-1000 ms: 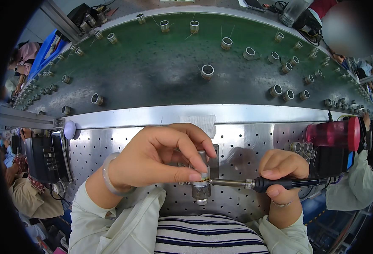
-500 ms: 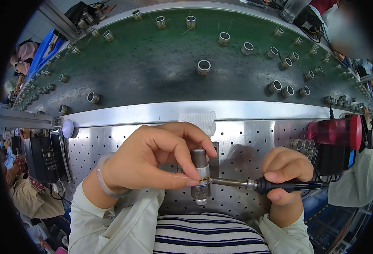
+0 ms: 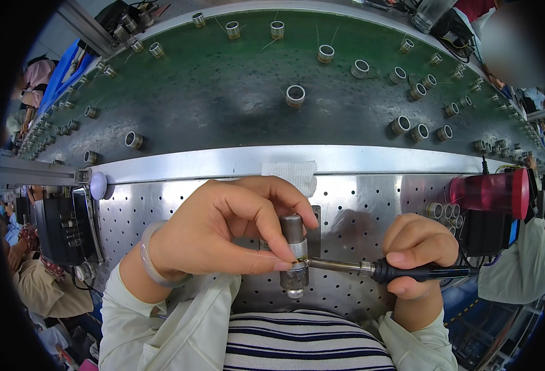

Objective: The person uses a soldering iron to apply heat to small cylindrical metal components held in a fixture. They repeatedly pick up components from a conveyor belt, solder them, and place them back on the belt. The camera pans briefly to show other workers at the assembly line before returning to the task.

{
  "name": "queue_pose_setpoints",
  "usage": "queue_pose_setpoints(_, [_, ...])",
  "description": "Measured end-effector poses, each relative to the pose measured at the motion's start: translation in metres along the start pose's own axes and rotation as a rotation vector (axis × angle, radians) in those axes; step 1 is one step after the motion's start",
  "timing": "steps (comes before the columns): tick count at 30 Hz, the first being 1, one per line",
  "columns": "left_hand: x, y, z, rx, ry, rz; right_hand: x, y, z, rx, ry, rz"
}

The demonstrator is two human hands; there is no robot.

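Note:
My right hand (image 3: 422, 253) is closed round the black handle of a soldering iron (image 3: 340, 266), whose metal shaft points left. Its tip meets the side of a silvery metal ring (image 3: 300, 251) fitted round an upright dark cylindrical post (image 3: 292, 230). From the left, my left hand (image 3: 229, 229) comes over the post, thumb and index finger pinched together at the ring beside the iron's tip. A tiny golden bit shows at these fingertips; what they pinch is too small to make out. The other left fingers curl behind the post.
Across the far side runs a dark green belt (image 3: 223, 93) carrying many metal rings, some with thin wires. A perforated metal worktop (image 3: 346, 191) lies under my hands. Several rings (image 3: 434, 211) stand at right beside a pink translucent container (image 3: 485, 193). A black box (image 3: 62, 232) sits at left.
The rings on the belt appear slightly further left and higher in view. Both hands hold nearly the same pose, with the iron's tip still at the ring.

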State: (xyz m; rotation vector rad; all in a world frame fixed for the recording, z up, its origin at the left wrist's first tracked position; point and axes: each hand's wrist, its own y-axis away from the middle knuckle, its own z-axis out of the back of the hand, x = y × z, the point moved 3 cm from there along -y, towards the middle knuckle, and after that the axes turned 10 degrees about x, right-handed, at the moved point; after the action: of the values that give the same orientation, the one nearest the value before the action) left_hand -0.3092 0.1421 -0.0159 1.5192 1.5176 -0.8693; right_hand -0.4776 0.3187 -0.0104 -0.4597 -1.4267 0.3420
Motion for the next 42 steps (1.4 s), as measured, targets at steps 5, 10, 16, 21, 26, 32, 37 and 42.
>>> queue_pose_setpoints(5, [0.001, -0.001, 0.0, 0.005, -0.003, -0.002, 0.001, 0.0, 0.0, -0.001, 0.021, 0.008])
queue_pose_setpoints(10, [0.001, -0.002, 0.0, 0.007, -0.001, 0.002, 0.001, 0.0, 0.002, 0.013, 0.023, 0.009])
queue_pose_setpoints(16, [0.004, -0.003, 0.006, 0.117, -0.018, -0.043, 0.0, 0.001, 0.004, 0.002, -0.001, -0.029])
queue_pose_setpoints(21, [0.003, -0.006, 0.008, 0.19, 0.151, 0.166, -0.002, 0.002, 0.005, -0.022, -0.036, -0.03])
queue_pose_setpoints(26, [0.002, -0.007, 0.005, 0.159, 0.156, 0.173, -0.003, 0.002, 0.006, 0.004, -0.051, -0.023])
queue_pose_setpoints(32, [-0.004, -0.011, -0.008, 0.022, 0.124, 0.201, -0.001, 0.002, 0.006, 0.004, -0.024, -0.033])
queue_pose_setpoints(37, [0.003, -0.01, -0.002, 0.067, 0.234, 0.243, -0.002, 0.007, 0.011, -0.114, -0.042, -0.013])
queue_pose_setpoints(42, [0.01, -0.01, 0.01, 0.112, 0.261, 0.182, -0.005, 0.01, 0.012, -0.146, -0.104, -0.006])
